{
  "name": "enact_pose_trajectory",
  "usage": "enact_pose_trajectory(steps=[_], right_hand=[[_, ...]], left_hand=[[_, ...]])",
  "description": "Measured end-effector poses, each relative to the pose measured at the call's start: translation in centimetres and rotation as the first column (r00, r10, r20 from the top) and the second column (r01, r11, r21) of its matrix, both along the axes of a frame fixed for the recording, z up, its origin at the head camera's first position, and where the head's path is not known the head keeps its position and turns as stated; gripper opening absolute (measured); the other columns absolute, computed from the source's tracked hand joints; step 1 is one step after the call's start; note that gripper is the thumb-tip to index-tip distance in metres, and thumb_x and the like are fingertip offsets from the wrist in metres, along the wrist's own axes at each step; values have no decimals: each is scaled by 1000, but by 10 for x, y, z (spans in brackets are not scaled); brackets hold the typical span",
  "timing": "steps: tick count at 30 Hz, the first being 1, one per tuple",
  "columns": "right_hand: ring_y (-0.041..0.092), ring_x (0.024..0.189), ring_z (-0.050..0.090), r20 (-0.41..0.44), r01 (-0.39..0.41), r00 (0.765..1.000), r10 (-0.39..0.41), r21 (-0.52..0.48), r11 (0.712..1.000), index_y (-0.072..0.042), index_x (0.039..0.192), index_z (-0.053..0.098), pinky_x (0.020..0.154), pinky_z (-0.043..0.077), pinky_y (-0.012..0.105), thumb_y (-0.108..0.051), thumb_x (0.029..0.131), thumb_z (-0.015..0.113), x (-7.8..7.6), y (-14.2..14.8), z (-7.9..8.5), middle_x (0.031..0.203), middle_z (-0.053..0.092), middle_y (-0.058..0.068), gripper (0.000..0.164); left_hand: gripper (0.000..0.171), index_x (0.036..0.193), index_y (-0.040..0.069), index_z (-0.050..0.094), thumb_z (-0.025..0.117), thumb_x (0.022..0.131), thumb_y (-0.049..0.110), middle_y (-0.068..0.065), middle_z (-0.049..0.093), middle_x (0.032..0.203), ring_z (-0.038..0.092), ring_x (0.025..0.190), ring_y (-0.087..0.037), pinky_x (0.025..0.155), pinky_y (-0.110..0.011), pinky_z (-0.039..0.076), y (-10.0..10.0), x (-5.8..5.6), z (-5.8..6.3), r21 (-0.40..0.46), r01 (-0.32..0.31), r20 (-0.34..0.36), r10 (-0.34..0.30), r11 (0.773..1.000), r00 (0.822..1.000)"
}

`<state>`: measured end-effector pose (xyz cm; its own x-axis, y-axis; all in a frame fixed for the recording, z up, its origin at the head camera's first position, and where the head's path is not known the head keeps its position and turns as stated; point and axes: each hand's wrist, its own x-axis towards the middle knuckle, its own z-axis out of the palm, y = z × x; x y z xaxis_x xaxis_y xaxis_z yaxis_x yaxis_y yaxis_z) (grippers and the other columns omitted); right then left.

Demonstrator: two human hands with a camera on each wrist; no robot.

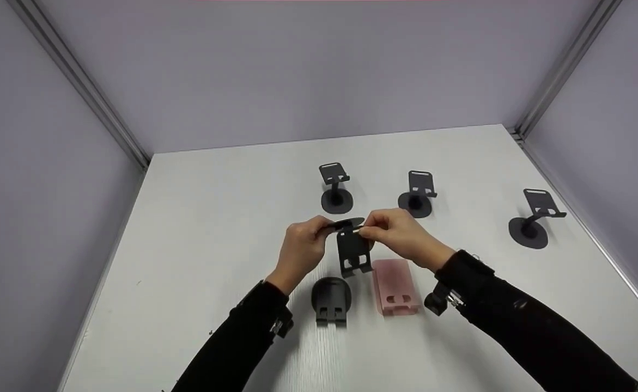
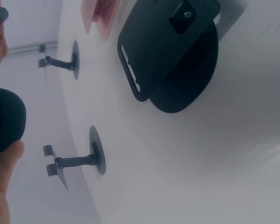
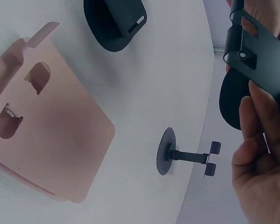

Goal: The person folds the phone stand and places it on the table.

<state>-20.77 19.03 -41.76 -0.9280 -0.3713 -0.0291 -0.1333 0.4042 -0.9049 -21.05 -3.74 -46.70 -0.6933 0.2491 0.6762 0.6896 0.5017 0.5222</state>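
Both hands hold one black phone stand [image 1: 353, 250] above the table, its slotted holder plate hanging down. My left hand [image 1: 303, 245] pinches the stand's round base [image 2: 8, 119] at its edge. With thumb and fingers, my right hand [image 1: 398, 233] grips the upper edge of the holder plate [image 3: 266, 60]. Below the hands, a folded black phone stand [image 1: 331, 299] lies on the table, and beside it to the right a folded pink phone stand [image 1: 395, 283]. Part of the held stand's arm is hidden behind its plate.
Three unfolded black phone stands stand farther back: one at the middle [image 1: 336, 188], another right of it [image 1: 418, 193], a third near the right edge [image 1: 534, 218]. The white table [image 1: 204, 228] meets grey panels at the back and both sides.
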Motion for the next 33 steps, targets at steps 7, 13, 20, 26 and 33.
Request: enact_pose_trajectory(steps=[7,13,20,26,33], right_hand=[[18,76,63,35,49,998,-49,15,999,-2,82,69,71,47,27,-16,94,73,0,-5,1,70,68,4,18],[17,76,63,56,64,996,-65,7,998,0,86,69,73,47,28,-19,94,74,-1,-5,-1,71,69,3,21],[17,79,66,101,65,993,-61,-32,997,-2,93,72,82,49,32,-23,94,74,-1,-3,-2,76,71,1,20],[18,83,67,99,49,994,-45,-34,998,-5,94,74,83,50,34,-25,95,74,-1,-3,0,80,73,1,20],[20,88,69,97,-5,995,8,-24,1000,-5,100,76,87,53,34,-25,96,74,-2,2,3,87,75,4,20]], left_hand=[[6,89,7,74,73,91,1,-4,76,79,66,61,-17,55,-34,52,2,3,5,2,0,-48,0,1000,999],[6,88,6,74,73,91,1,-5,76,79,67,61,-16,55,-33,52,1,2,4,5,1,-42,-1,1000,999],[4,88,4,73,72,92,2,-6,75,78,62,57,-15,53,-32,49,0,0,3,5,13,-23,-13,1000,1000],[5,87,5,72,73,91,3,-5,75,77,63,58,-15,54,-33,50,-1,-1,4,14,9,-22,-9,1000,1000],[4,89,7,72,72,93,4,-3,75,79,65,60,-15,55,-33,51,-4,-4,5,18,0,-51,1,1000,999]])
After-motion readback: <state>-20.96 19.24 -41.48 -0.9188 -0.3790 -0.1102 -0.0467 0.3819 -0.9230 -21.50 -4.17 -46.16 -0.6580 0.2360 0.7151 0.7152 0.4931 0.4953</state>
